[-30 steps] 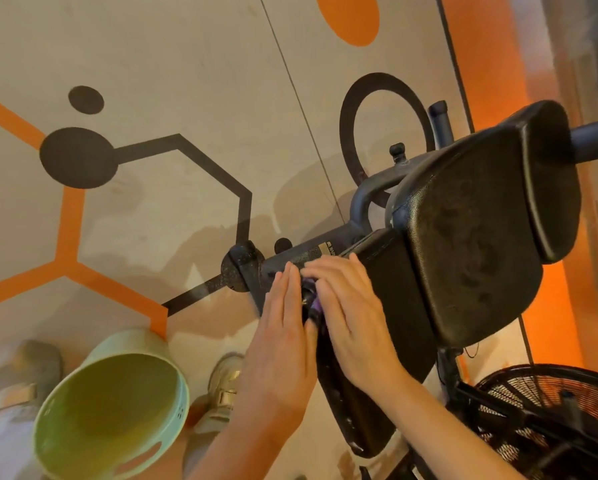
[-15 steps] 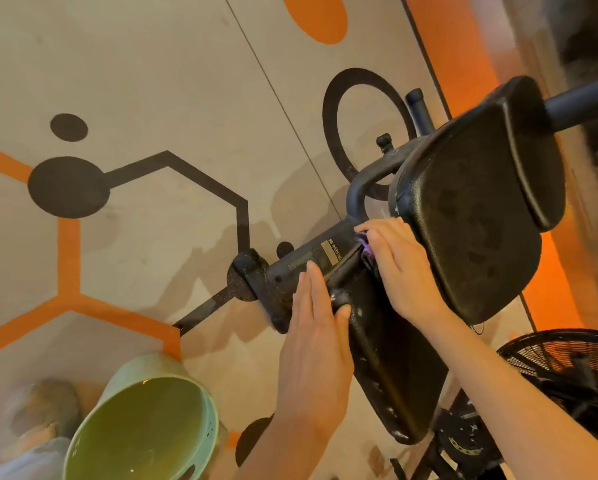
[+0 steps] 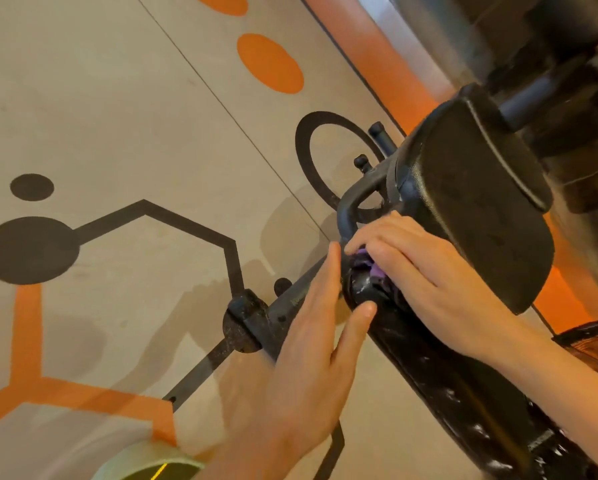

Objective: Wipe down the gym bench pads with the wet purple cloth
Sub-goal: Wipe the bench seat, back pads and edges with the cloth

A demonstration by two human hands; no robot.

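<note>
A: Head view. Where's the cloth?
B: Purple cloth [image 3: 372, 266] is bunched under the right hand [image 3: 429, 271], at the top end of the lower bench pad [image 3: 439, 372], just below the upper pad [image 3: 470, 199]. Only a small bit shows betw. the fingers.
A: R hand grip?
B: Fingers bent down over the cloth, pressing it onto the pad edge. Cloth is mostly covered by the hand.
A: L hand?
B: Left hand [image 3: 308, 358] lies alongside the pad's left edge, fingers straight & together, thumb tip touching the pad's rounded end. Grasping nothing.
A: Pad surface?
B: Lower pad is black w/ whitish streaks and shiny patches. Upper pad is black, dull, tilted up to the right.
A: Frame?
B: Black bar [image 3: 273, 313] runs down-left from the pads to a round foot [image 3: 242, 323] on the floor.
A: Anything else?
B: Pale green bucket [image 3: 145, 462] rim at the bottom edge. Floor [image 3: 117, 98] is beige w/ orange and black shapes.
</note>
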